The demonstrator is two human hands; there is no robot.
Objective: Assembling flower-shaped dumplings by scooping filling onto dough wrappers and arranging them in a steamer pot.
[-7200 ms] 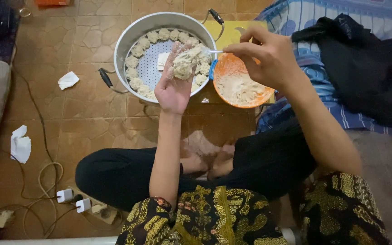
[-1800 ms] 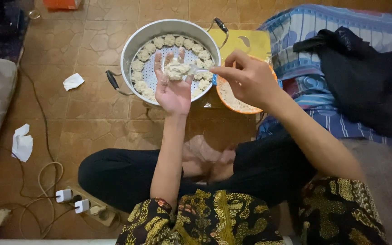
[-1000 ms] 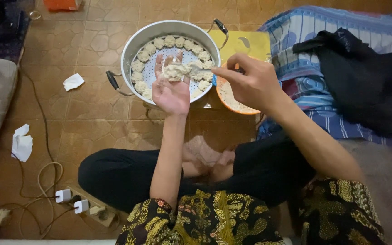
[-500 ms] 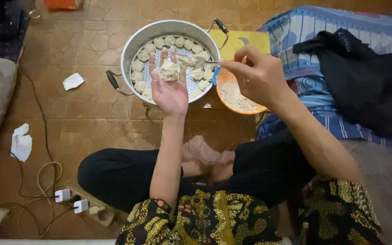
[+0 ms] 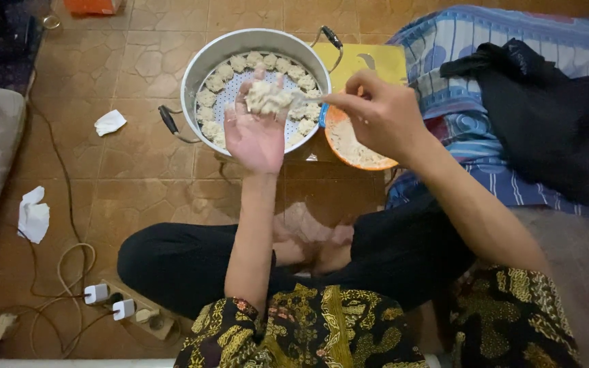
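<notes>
A brown tiled floor (image 5: 138, 184) is seen, on which a round metal steamer pan (image 5: 202, 65) is set, ringed inside with finished dumplings (image 5: 225, 71). Just right of it an orange bowl (image 5: 339, 146) of filling is placed. Above the pan the left hand (image 5: 255, 133) is held palm up, its fingers (image 5: 240, 112) loosely cupped under an unfinished dumpling (image 5: 267, 97). The right hand (image 5: 383, 116) is pinched on a thin utensil (image 5: 308, 97) touching that dumpling. The filling is best pressed in gently at the centre, so that the wrapper edges are kept clean.
</notes>
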